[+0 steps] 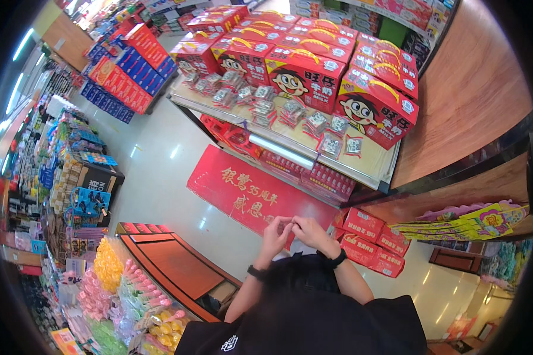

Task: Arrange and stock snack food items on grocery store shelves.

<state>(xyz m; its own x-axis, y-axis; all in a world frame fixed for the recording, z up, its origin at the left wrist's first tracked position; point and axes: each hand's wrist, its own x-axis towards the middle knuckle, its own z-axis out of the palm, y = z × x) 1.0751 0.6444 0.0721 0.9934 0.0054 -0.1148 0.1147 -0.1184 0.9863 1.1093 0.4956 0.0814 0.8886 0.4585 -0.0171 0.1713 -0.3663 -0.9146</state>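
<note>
My left hand (276, 237) and my right hand (310, 232) meet in front of my body, fingertips together, above a red floor mat (231, 191) with gold writing. Whether something small lies between the fingers cannot be made out. Beyond them stands a display shelf (368, 171). Small clear packets (330, 145) with red edges lie along its front, some in little stacks. Behind the packets are rows of red milk cartons (308, 82) with yellow handles and a cartoon face.
Red boxes (373, 242) are stacked on the floor at the right. A wooden counter (177, 262) stands at the left, beside bagged pink and yellow goods (109, 266). Yellow packaging (462, 224) hangs near a wooden panel (466, 102). Blue and red boxes (129, 73) are piled farther off.
</note>
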